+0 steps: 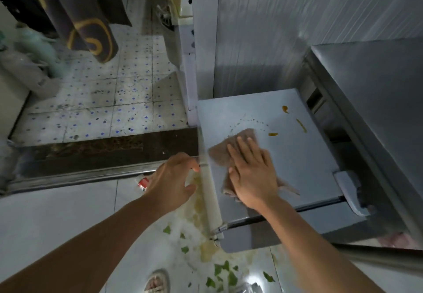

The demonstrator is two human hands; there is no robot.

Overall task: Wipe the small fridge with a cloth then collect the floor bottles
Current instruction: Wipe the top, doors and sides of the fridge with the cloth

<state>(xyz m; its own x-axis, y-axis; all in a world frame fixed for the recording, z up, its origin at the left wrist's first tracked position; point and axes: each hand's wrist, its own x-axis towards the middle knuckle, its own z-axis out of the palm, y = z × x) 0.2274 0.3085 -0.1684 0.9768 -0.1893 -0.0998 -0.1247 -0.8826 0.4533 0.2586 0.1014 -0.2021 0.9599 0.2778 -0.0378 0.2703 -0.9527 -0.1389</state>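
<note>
Fridge-top wipe in progress; bottle collection not started.
Right hand, fingers flat, presses cloth on small fridge; left hand braces its edge, fingers loosely curled. Orange stains remain at 1 o'clock; floor bottle lies at 9 o'clock.

Fridge as landmark: the cloth lies on its top, near the left edge, with the right hand flat on the cloth. The left hand is at the fridge's left edge, thumb touching it. A bottle lies on the floor left of the fridge, beyond that hand. A cabinet stands right of the fridge; a wall rises behind it. Scraps lie on the floor before the fridge.
</note>
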